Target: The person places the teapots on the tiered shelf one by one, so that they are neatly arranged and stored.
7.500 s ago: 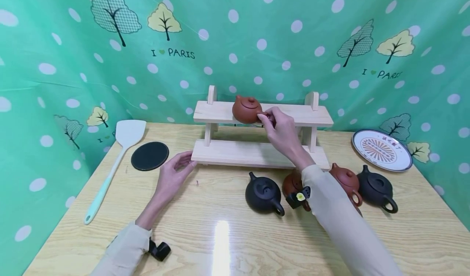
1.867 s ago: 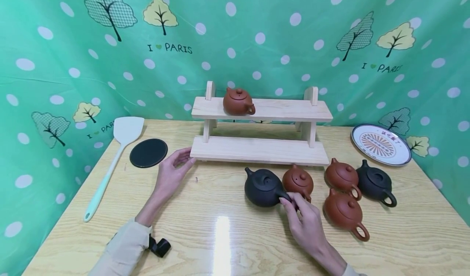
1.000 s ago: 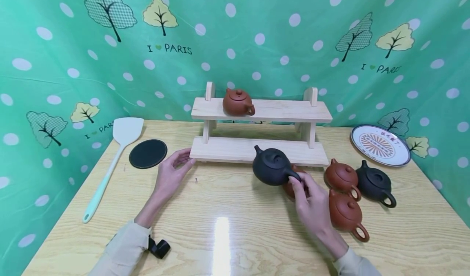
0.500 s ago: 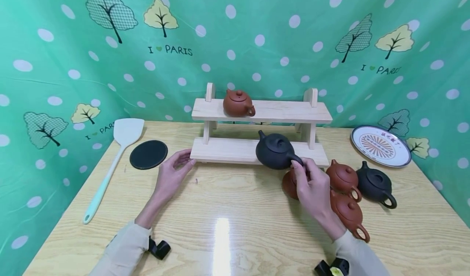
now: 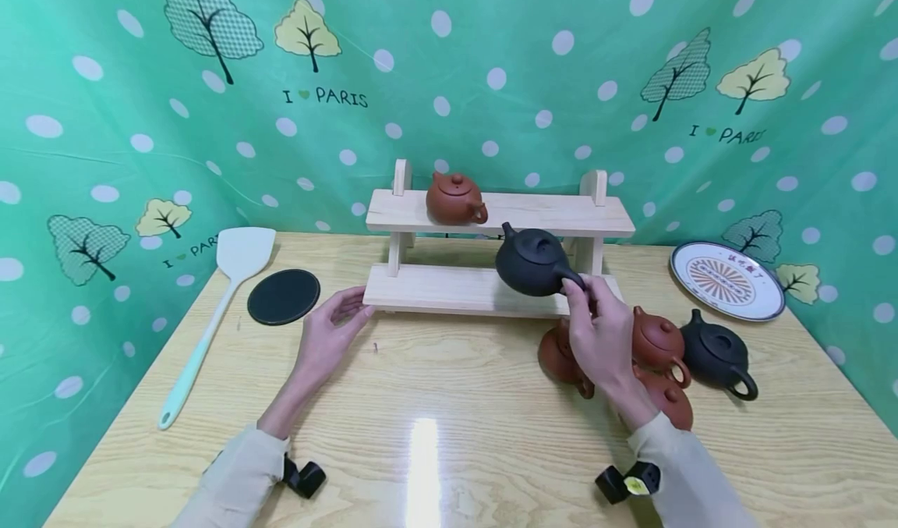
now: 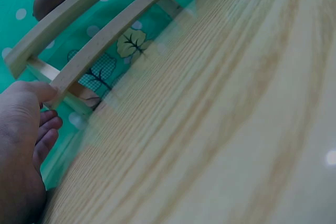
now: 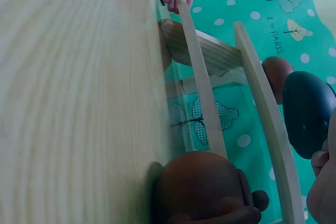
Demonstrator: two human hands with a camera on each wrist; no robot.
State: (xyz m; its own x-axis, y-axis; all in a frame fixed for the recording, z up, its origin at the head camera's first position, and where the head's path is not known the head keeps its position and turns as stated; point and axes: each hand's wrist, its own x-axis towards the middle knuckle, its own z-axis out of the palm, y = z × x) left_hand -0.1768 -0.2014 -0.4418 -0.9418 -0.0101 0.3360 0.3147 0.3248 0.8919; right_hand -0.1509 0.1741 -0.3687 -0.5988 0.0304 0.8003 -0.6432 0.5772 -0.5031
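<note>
A two-tier wooden shelf (image 5: 449, 289) stands at the back middle. My left hand (image 5: 328, 339) holds the left end of its lower board; in the left wrist view the thumb of that hand (image 6: 23, 124) lies on the board's end. My right hand (image 5: 602, 333) pinches the handle of a black teapot (image 5: 532, 263), which hangs in the air before the shelf, spout toward the back left. In the right wrist view the black teapot (image 7: 308, 114) is beside the upper board. A brown teapot (image 5: 454, 199) sits on the upper board, left of its middle.
Below my right hand stand brown teapots (image 5: 560, 355), partly covered by the hand and forearm, and another black teapot (image 5: 717, 350). A patterned plate (image 5: 728, 281) lies at the back right. At the left are a black round mat (image 5: 284, 297) and a white spatula (image 5: 245, 253).
A brown teapot was set on the upper board and released. My right hand then took the black teapot by its handle and raised it up and back. My left hand stayed at the shelf.
</note>
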